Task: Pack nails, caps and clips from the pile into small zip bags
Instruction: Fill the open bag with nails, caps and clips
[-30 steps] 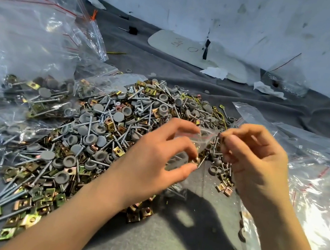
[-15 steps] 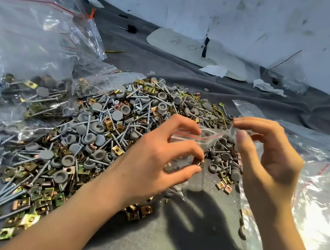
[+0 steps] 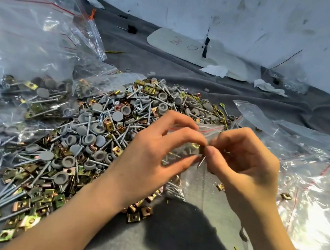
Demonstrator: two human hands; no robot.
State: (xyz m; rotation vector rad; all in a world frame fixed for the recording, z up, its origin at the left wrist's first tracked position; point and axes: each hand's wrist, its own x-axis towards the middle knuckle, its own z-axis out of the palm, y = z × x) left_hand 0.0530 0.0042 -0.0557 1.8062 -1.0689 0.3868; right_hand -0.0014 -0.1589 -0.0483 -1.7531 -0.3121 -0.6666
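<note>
- Clear plastic zip bag is pinched in the left hand, above the pile's right edge on the grey cloth.
- Steel nail, pinched in the right hand against the bag, may pierce the film or slip and drop.

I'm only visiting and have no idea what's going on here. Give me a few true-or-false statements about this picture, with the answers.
1. The left hand and right hand both hold a small zip bag. True.
2. The pile of nails, caps and clips sits in a metal tray. False: it lies on a grey cloth.
3. The caps in the pile are bright blue. False: they are grey.
4. Large clear bags lie on both sides of the pile. True.
5. A nail points downward between the two hands. True.
</note>
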